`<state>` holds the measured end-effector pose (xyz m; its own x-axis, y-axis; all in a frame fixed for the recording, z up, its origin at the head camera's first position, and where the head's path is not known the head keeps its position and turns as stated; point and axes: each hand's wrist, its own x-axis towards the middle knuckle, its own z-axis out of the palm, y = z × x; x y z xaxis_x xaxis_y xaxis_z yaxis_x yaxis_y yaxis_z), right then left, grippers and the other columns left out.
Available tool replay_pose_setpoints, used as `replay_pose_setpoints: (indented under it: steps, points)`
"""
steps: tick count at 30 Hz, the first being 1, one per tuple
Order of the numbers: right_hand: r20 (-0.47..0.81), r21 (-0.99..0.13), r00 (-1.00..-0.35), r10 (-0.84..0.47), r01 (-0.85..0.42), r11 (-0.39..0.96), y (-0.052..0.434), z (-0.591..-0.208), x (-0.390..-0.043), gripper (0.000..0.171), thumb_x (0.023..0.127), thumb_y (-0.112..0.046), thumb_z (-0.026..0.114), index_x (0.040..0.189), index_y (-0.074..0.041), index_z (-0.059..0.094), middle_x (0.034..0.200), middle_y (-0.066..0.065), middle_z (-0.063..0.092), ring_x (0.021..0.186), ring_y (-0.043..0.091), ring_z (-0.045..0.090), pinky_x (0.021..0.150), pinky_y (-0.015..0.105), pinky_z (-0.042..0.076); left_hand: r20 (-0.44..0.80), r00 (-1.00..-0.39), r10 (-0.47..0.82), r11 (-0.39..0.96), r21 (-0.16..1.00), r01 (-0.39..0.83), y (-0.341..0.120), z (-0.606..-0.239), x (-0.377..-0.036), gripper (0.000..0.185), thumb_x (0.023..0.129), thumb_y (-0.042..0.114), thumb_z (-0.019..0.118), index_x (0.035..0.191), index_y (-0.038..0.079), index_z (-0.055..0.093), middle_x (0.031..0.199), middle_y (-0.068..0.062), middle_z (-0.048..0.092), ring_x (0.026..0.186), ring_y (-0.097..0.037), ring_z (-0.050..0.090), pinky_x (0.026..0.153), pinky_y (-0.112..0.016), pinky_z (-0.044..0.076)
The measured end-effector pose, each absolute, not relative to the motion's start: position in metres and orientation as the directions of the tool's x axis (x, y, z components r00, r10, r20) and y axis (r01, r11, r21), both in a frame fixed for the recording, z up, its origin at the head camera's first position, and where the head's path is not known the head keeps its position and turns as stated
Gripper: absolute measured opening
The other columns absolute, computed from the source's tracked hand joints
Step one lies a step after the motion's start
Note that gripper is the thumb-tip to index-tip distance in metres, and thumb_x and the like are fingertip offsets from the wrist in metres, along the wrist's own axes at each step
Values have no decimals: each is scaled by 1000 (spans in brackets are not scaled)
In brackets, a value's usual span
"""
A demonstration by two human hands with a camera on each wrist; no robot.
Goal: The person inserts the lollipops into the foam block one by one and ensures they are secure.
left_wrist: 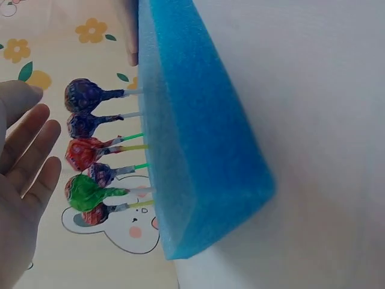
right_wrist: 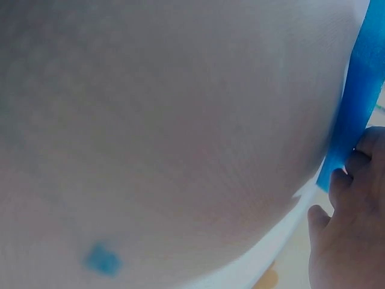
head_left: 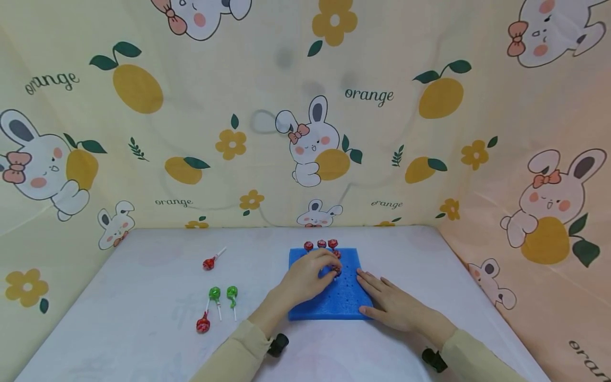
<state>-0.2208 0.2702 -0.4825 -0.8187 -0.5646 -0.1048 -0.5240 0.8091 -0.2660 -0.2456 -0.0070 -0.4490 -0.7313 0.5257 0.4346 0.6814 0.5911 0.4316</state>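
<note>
Lollipops (left_wrist: pixel 90 156) stand in our blue foam block (head_left: pixel 329 297); our left hand (head_left: pixel 305 278) pinches one, our right hand (head_left: pixel 393 302) rests flat, released, on the foam.

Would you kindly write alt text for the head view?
Two hands work at a blue foam block on a white table: the left hand touches a lollipop stuck in it, the right hand lies flat on its edge. Four loose lollipops lie left.

We see 2 long beige fabric sleeves (head_left: pixel 238 347) reaching to the wrists. Under each wrist sits 1 small black rounded camera unit (head_left: pixel 278 345). Both hands are bare, without rings or gloves.
</note>
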Motion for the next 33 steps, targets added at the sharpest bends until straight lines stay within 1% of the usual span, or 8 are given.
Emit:
replay_pose_setpoints:
  steps: [7,12,16,20,23,27,30,33]
  points:
    - [-120,-266,-827,-550,-507,820,271,-484,-223,88,102,-68,44,165,-10,25,174,8,17,157,34,22,124,62,20,453,-765,457,600,479,641,-21,-441,-239,24,102,21,69,125,17,72,125,1,69,110,-15,68,95,-30,58]
    - [-125,-274,-827,-547,-502,821,271,-484,-224,89,102,-69,44,165,-10,25,174,8,16,158,34,21,124,62,19,459,-781,424,582,522,623,-34,-441,-239,25,102,19,70,126,15,71,120,0,69,108,-19,68,93,-31,58]
    - [-130,-274,-828,-546,-499,822,271,-484,-223,89,102,-70,43,165,-10,24,174,8,15,158,34,20,124,62,18,469,-789,397,575,544,612,-48,-442,-239,25,101,17,70,125,15,71,122,1,68,108,-18,67,93,-33,59]
    - [-131,-276,-828,-545,-498,822,270,-484,-223,90,101,-70,43,165,-10,24,174,8,15,158,34,19,125,62,18,474,-800,367,589,547,595,-64,-444,-239,23,101,16,71,124,15,71,123,2,68,111,-20,67,94,-35,59]
    - [-134,-267,-829,-543,-498,825,271,-485,-224,90,102,-70,42,166,-10,24,174,7,15,158,34,19,125,61,18,488,-800,349,601,539,591,-77,-444,-237,23,101,15,71,124,15,71,124,2,69,109,-19,67,93,-36,59]
    - [-135,-261,-829,-542,-498,827,271,-486,-225,90,102,-71,40,166,-10,23,174,8,16,158,34,19,125,61,17,503,-803,320,626,524,578,-91,-445,-236,24,99,14,72,123,15,72,122,2,70,103,-15,66,86,-34,60]
    - [-137,-269,-830,-541,-494,827,271,-486,-225,90,102,-70,41,166,-9,23,174,8,16,158,34,18,125,61,17,506,-810,295,654,511,558,-102,-447,-236,24,98,13,73,122,17,72,121,3,70,102,-14,66,85,-31,59]
    - [-139,-273,-829,-541,-494,826,271,-486,-224,90,102,-70,41,166,-9,23,174,8,16,158,34,18,125,62,17,517,-809,278,669,500,550,-114,-450,-236,25,97,12,74,122,16,72,119,3,71,101,-14,66,84,-32,60]
